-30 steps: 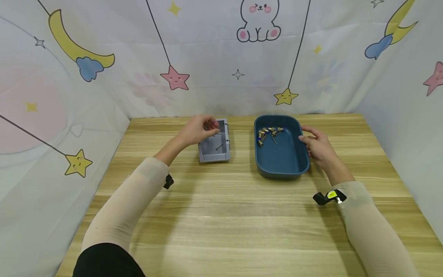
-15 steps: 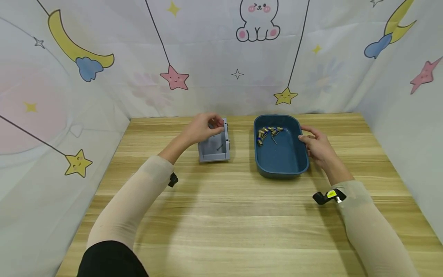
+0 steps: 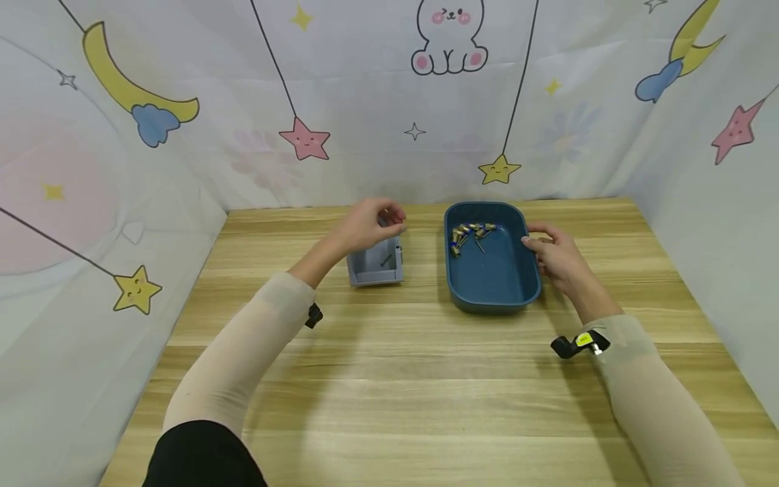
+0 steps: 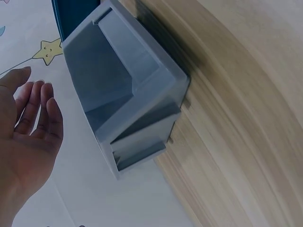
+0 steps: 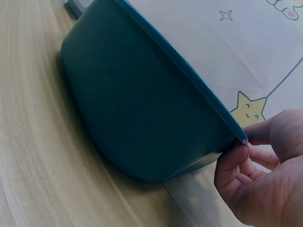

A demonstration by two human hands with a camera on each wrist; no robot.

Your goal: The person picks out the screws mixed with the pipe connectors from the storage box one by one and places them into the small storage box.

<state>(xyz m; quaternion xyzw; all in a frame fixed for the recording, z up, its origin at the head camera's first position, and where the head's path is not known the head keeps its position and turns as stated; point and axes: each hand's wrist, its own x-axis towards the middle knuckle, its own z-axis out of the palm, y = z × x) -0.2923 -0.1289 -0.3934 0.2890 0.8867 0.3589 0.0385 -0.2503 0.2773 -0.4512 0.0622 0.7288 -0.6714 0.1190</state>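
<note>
Fingers of the right hand (image 3: 556, 257) are gripping the right rim of the light, rigid blue tray (image 3: 514, 292), far centre; left hand (image 3: 368, 226), relaxed and empty, is hovering over the small grey box (image 3: 372, 269).

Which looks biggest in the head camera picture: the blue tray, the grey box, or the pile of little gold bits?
1. Blue tray, clearly the biggest.
2. Grey box, partly hidden under the left hand.
3. Pile of little gold bits, the smallest, lying inside the tray.
</note>
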